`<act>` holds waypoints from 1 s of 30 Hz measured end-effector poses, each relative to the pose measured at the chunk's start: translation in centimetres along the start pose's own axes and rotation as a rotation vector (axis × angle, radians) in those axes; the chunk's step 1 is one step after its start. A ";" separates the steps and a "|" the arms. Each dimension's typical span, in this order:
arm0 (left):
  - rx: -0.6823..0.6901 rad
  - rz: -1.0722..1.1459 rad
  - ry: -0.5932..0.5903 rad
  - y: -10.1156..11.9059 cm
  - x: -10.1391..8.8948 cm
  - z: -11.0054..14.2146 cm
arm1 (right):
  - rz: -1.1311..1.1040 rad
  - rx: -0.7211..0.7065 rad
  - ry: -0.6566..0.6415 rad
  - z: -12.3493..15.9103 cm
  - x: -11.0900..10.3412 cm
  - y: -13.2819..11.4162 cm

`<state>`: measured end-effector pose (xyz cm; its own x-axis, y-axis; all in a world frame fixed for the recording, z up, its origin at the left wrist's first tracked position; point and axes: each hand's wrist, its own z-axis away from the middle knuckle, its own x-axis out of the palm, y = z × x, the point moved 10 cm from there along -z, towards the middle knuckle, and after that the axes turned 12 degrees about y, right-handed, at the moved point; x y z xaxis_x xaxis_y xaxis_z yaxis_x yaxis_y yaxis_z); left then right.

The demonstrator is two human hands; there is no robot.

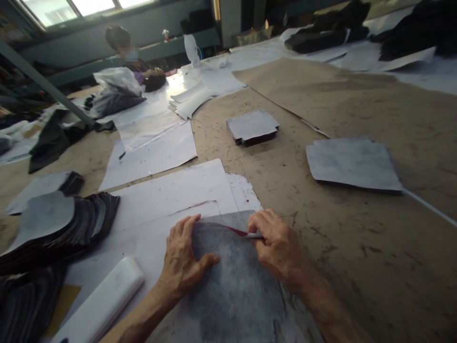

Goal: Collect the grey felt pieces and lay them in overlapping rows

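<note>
A grey fabric piece [232, 286] lies on the table in front of me, partly over white paper [171, 190]. My left hand [183, 257] presses down on its left part, fingers bent and resting on the cloth. My right hand [274, 243] is closed around a thin pen-like tool [254, 235] whose tip touches the fabric's upper edge, where a red line [235, 231] runs.
A white oblong case [103, 297] lies at lower left beside stacked dark pieces [60, 228]. Two grey stacks [253, 126] [353, 164] sit further out on the brown table. A person leans over white sheets at the far left.
</note>
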<state>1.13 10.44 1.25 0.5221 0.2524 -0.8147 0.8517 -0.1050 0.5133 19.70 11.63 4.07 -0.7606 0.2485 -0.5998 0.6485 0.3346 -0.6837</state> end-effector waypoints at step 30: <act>-0.560 0.843 -0.179 4.1 2.5 3.3 | -0.700 1.262 0.249 11.5 -4.1 3.5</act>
<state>6.12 7.46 0.43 0.9789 0.1527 -0.1357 0.0862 0.2934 0.9521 25.41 1.27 -0.63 -0.8252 0.5649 -0.0034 -0.3515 -0.5181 -0.7798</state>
